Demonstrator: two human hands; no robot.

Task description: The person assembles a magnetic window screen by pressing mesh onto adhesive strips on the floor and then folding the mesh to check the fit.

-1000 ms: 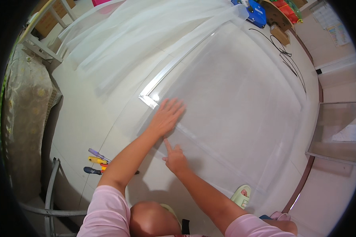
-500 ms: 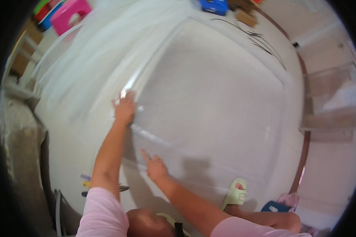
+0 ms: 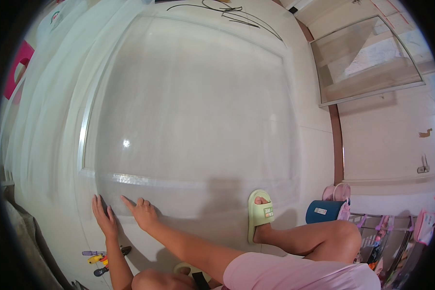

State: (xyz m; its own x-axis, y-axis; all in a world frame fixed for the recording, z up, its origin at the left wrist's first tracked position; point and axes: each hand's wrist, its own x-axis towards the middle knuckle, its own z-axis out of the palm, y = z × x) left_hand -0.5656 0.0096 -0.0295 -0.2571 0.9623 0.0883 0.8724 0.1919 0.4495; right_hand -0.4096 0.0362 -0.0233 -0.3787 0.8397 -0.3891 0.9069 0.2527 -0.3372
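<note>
Sheer white mesh [image 3: 193,116] is spread over a large rectangular metal frame [image 3: 85,130] lying on the floor. The mesh's near edge hangs past the frame's near bar. My left hand [image 3: 104,220] lies with fingers stretched out beside the near left corner of the mesh, holding nothing. Close to its right, my right hand [image 3: 144,215] rests at the near mesh edge, index finger stretched forward and the others bent. No object shows in it. Both hands are just short of the frame's near bar.
Loose white mesh [image 3: 43,111] bunches along the left. Screwdrivers [image 3: 95,258] lie by my left forearm. Thin black cords [image 3: 237,17] are at the far side. My slippered foot [image 3: 261,212] stands by the near right, beside a blue bin [image 3: 321,211]. A glazed panel [image 3: 367,63] leans at right.
My left hand has left the frame's left corner and come nearer, down beside my right hand. My view has shifted, showing more of the right side.
</note>
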